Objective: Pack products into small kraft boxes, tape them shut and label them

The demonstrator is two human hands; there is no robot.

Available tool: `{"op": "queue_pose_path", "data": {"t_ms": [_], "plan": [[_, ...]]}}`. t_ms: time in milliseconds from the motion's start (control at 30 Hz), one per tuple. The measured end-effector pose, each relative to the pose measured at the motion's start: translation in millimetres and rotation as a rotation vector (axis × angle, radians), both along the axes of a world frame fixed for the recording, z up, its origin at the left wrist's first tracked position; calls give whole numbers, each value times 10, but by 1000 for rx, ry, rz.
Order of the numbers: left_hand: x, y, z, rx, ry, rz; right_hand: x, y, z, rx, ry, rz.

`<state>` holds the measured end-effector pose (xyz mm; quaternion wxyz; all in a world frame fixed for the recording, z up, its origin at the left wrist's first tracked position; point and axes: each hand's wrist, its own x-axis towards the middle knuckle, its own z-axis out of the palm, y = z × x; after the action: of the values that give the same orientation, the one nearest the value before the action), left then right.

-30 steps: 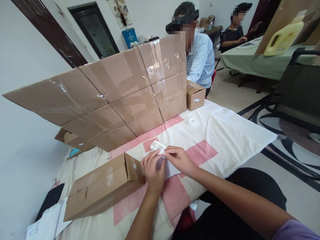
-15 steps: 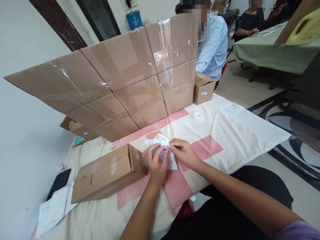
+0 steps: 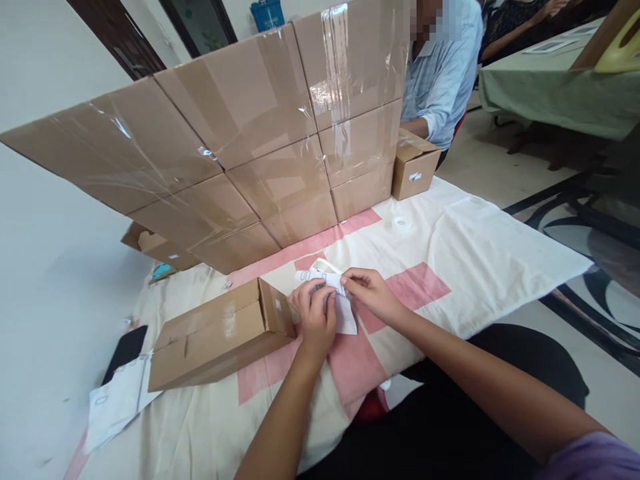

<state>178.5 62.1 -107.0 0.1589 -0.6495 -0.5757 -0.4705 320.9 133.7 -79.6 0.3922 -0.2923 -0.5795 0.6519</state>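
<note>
A small white sheet of paper with printed outlined boxes lies on the cloth in front of me, its far part turned over in a fold or roll. My left hand has its bent fingers closed on the paper's left part, hiding some of it. At the right end of the fold, my right hand pinches the edge between thumb and forefinger. Just behind the paper, a pale strip or ring shows partly. A long closed cardboard box lies left of my left hand, close to its fingers.
A tall panel of taped cardboard stands across the table. A small carton sits by its right end; an open carton is behind its left. Papers and a black object lie left. A person sits beyond the panel.
The view has tilted slightly downward. Both hands keep hold of the paper with little change; the fold looks a bit flatter. The person beyond the panel now shows a forearm near the small carton.
</note>
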Motion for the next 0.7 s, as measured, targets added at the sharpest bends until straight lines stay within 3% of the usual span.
{"op": "queue_pose_path", "data": {"t_ms": [433,700], "plan": [[10,5,36,12,21,2,15,11,-1,52,-51,1],[14,-13,64,-63,49,19,-12,-35,-12,121,-69,-4]]}}
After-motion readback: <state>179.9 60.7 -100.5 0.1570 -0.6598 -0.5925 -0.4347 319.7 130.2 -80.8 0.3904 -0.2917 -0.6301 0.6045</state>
